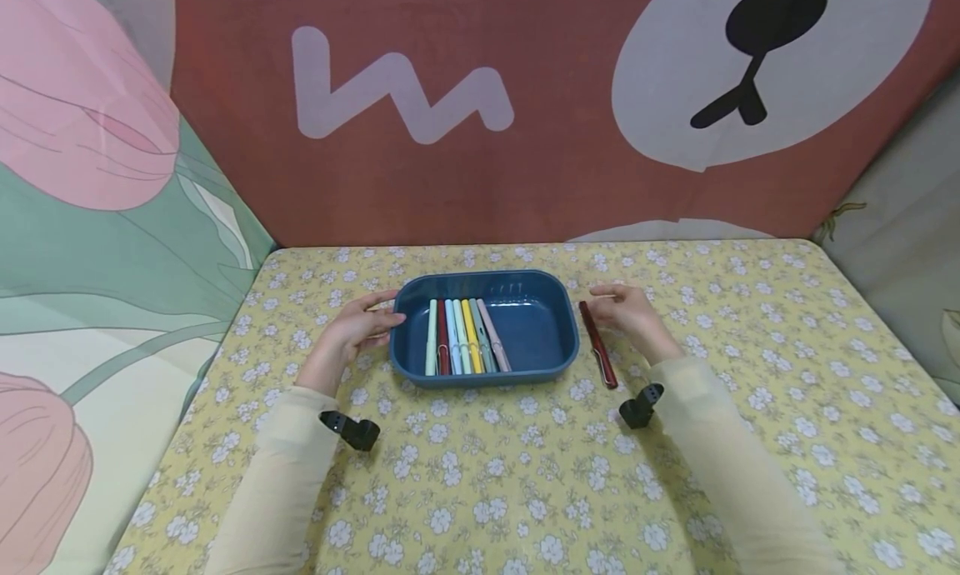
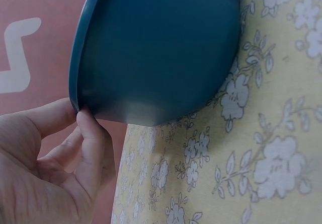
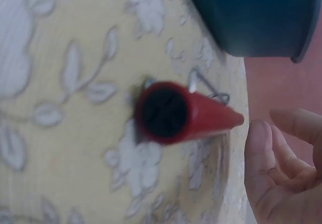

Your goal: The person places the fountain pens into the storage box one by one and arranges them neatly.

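Note:
A dark blue rectangular tray [image 1: 483, 382] sits on the table, with several pens lying side by side in its left half, among them a yellow pen [image 1: 471, 335] and a pink pen [image 1: 493, 335]. My left hand [image 1: 352, 329] pinches the tray's left rim between thumb and fingers, as the left wrist view also shows at the tray wall [image 2: 156, 48]. Right of the tray, a dark red pen [image 1: 597, 346] with a metal clip lies on the cloth. My right hand [image 1: 628, 312] is beside its far end, fingers loosely bent with nothing held; its thumb [image 3: 259, 143] is close to the pen tip.
The table wears a yellow floral cloth [image 1: 465, 500]. Behind it rises a reddish-brown printed backdrop [image 1: 540, 183], and patterned fabric hangs at both sides. A small black wrist camera [image 1: 641, 406] is on the right sleeve, another [image 1: 350, 431] on the left.

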### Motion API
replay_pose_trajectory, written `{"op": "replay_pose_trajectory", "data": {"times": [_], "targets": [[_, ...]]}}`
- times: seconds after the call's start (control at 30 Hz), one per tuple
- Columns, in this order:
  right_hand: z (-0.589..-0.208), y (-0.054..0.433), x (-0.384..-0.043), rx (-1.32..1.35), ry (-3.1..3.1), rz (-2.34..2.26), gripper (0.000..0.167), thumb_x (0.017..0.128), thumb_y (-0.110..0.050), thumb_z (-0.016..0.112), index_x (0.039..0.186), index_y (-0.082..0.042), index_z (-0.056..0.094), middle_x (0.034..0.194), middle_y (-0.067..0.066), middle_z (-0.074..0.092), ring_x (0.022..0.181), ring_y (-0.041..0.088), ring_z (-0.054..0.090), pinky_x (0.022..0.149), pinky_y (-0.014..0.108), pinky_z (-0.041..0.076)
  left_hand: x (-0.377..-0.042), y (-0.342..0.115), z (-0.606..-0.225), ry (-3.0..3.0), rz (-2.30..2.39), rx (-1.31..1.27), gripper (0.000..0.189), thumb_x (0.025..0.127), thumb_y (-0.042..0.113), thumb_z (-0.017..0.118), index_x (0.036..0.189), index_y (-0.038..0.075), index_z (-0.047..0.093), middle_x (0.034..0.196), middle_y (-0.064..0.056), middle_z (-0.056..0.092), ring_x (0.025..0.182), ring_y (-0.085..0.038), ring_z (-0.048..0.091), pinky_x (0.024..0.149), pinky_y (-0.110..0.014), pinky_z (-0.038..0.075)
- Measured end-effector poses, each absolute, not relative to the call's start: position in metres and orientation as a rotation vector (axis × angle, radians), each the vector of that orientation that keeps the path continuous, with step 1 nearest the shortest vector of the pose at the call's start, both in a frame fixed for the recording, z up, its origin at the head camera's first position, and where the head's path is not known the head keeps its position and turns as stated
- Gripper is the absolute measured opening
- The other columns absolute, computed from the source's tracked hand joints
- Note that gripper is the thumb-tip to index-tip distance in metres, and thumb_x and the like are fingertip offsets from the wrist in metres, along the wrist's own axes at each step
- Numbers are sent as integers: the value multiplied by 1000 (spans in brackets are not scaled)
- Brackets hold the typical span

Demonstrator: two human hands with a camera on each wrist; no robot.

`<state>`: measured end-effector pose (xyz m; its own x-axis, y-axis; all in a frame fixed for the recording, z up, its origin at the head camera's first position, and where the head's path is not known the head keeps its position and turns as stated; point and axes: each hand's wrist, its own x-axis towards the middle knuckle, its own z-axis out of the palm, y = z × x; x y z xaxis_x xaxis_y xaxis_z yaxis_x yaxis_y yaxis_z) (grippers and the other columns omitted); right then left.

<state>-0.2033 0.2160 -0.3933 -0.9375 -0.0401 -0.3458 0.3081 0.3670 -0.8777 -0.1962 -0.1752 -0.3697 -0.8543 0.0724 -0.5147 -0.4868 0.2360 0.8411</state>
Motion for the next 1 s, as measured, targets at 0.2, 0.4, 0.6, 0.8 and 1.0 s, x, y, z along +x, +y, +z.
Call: {"op": "replay_pose_trajectory", "data": {"times": [0.2, 0.4, 0.6, 0.8, 1.0], "targets": [[-397, 220, -200, 228, 2335, -1528, 52, 98, -19, 53, 144, -1, 39, 134, 25, 54, 91, 8, 66, 95, 34, 52, -196, -175, -369, 2072, 1653, -381, 61, 96, 13, 59, 150, 24, 34, 154, -12, 30, 63, 1, 54, 59, -16, 51], [-399, 219, -200, 249, 2333, -1503, 49, 97, -17, 55, 140, 1, 43, 132, 24, 55, 83, 1, 62, 90, 30, 54, -196, -176, -371, 2076, 1649, -377, 60, 96, 14, 58, 150, 24, 33, 154, -12, 31, 64, 1, 55, 59, -15, 51], [-403, 217, -200, 255, 2329, -1491, 49, 96, -13, 56, 140, 4, 42, 130, 26, 55, 77, 0, 61, 86, 28, 56, -196, -175, -371, 2079, 1649, -368, 61, 96, 14, 59, 150, 24, 33, 154, -12, 30, 65, 1, 55, 60, -15, 51], [-405, 215, -201, 230, 2376, -1431, 49, 95, -11, 58, 138, 6, 43, 129, 30, 54, 75, 1, 62, 77, 24, 57, -195, -176, -371, 2080, 1653, -356, 61, 96, 14, 59, 150, 23, 32, 154, -14, 30, 64, 1, 54, 59, -15, 51], [-405, 212, -201, 194, 2436, -1357, 50, 93, -13, 62, 135, 7, 45, 126, 30, 56, 72, 1, 61, 71, 21, 55, -196, -175, -371, 2077, 1656, -367, 61, 96, 13, 59, 150, 24, 33, 153, -13, 32, 62, 1, 53, 59, -15, 51]]}}
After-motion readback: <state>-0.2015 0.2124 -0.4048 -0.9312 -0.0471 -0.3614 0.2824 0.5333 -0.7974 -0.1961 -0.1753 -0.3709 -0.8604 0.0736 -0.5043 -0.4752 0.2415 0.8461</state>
